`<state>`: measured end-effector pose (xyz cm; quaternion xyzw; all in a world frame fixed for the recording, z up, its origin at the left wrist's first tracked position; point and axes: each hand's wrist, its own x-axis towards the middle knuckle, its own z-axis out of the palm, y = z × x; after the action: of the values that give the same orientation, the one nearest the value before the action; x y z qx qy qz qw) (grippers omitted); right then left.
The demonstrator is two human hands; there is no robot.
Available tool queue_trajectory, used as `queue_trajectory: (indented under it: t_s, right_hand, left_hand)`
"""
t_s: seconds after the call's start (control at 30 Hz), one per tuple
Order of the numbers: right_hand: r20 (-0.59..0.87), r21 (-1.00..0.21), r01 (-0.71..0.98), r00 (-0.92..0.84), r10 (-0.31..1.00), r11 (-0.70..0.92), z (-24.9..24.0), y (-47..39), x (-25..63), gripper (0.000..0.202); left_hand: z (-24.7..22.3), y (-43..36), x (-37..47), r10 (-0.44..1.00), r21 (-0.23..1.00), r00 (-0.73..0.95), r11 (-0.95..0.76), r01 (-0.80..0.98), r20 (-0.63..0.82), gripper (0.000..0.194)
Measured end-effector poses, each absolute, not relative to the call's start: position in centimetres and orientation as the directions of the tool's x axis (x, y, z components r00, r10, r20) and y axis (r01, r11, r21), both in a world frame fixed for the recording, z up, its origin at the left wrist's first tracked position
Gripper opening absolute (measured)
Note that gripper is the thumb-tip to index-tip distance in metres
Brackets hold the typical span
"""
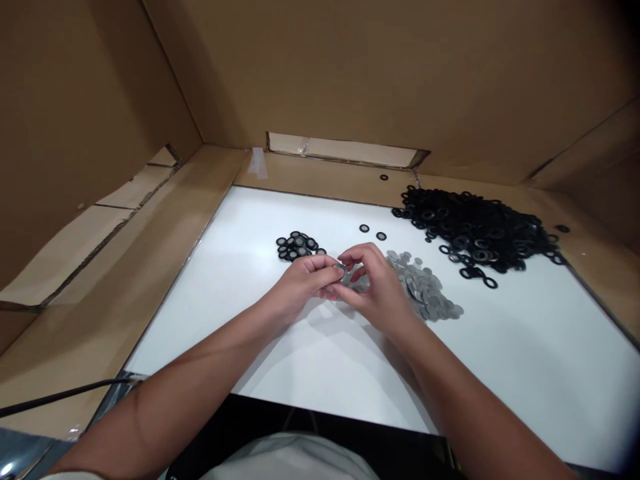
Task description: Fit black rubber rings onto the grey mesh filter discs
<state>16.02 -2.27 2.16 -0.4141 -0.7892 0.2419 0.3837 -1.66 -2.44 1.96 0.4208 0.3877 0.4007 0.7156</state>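
Note:
Over the middle of the white board, my left hand [314,277] pinches a small black ring with a grey disc [341,269] between thumb and fingers. Close beside it on the right, my right hand [371,283] has its fingers curved and apart, with the thumb near the ring; nothing shows in its grasp. A pile of grey discs [430,293] lies just right of my right hand. Behind my left hand sits a small cluster of black rings with grey centres [299,245]. Two similar pieces [365,229] lie apart from it, farther back.
A large heap of black rings [480,227] covers the back right of the white board [225,280] and the cardboard edge. Single rings lie on the cardboard [384,177]. Tall cardboard walls [350,73] enclose the back and sides. A black cable [60,395] runs at the lower left.

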Motion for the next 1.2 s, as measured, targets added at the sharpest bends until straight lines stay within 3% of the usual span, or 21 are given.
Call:
queue_trajectory:
  t_s: [0.13, 0.33, 0.43, 0.53, 0.73, 0.87, 0.97, 1.2]
  right_hand:
    - [0.421, -0.681, 0.444, -0.414, 0.807, 0.583, 2.1, -2.2, 16.3, 0.03]
    - [0.5, -0.701, 0.436, -0.265, 0.825, 0.565, 1.7, -2.0, 16.1, 0.029]
    - [0.495, -0.712, 0.382, -0.321, 0.807, 0.589, 1.9, -1.8, 16.6, 0.039]
    - [0.498, -0.709, 0.368, -0.344, 0.796, 0.602, 1.8, -1.5, 17.1, 0.029]
    - [0.449, -0.731, 0.464, -0.225, 0.865, 0.501, 1.1, -0.9, 16.5, 0.017]
    - [0.403, -0.754, 0.4, -0.343, 0.848, 0.52, 1.3, -1.1, 16.7, 0.024]
    - [0.356, -0.784, 0.383, -0.366, 0.86, 0.488, 1.3, -1.2, 17.0, 0.023]
    - [0.395, -0.766, 0.44, -0.253, 0.883, 0.469, 0.7, -1.1, 16.1, 0.015]
  left_hand:
    - [1.8, -2.4, -1.6, 0.899, 0.924, 0.383, 0.313, -0.221, -0.213, 0.017]
    - [2.8, -2.2, -0.5, 0.925, 0.952, 0.344, 0.239, -0.189, -0.164, 0.019]
    - [3.5, -1.5, -0.1, 0.921, 0.959, 0.352, 0.235, -0.159, -0.167, 0.021]
    - [3.5, -0.4, -0.1, 0.902, 0.955, 0.378, 0.271, -0.116, -0.21, 0.023]
    - [1.8, 0.9, -0.2, 0.885, 0.914, 0.408, 0.336, -0.226, -0.225, 0.036]
    - [1.1, 0.8, -0.5, 0.89, 0.904, 0.39, 0.35, -0.248, -0.237, 0.039]
    - [0.8, 0.8, -1.0, 0.891, 0.899, 0.387, 0.351, -0.261, -0.236, 0.038]
    - [0.9, 0.6, -1.5, 0.886, 0.908, 0.4, 0.345, -0.236, -0.232, 0.031]
